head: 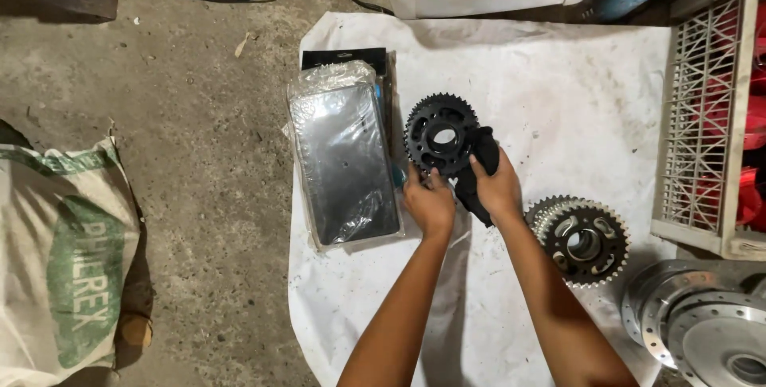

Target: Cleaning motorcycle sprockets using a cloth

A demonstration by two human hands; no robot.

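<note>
Both hands grip a black sprocket (441, 137) over the white sheet (558, 92): left hand (428, 200) closed on its lower edge, right hand (496, 187) pressing a black cloth (479, 171). Plastic packets (343, 163) lie at nine o'clock, a sprocket stack (582, 239) at four.

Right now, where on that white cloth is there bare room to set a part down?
The cloth lies bare between the black sprocket and the crate, and low between the forearms. It is crowded by the plastic packs, both hands, and the sprocket stack beside the hubs.
</note>
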